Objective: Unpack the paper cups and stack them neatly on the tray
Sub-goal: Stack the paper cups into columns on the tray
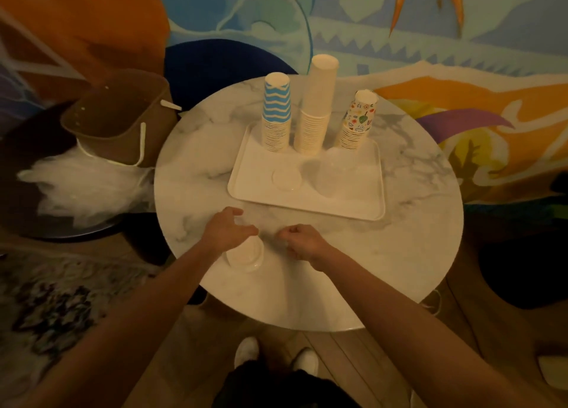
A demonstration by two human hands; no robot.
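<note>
A white tray lies on the round marble table. Three upside-down cup stacks stand along its far edge: blue-and-white wavy, tall plain white and flower-printed. Nearer on the tray stand a small clear cup stack and a wider clear one. In front of the tray, my left hand curls over a stack of clear cups on the table. My right hand is closed beside it, pinching what looks like a thin clear wrapper, barely visible between the hands.
A brown bag with white handles and crumpled clear plastic sit on a dark low table to the left. A blue chair stands behind the marble table. My white shoes are under its near edge.
</note>
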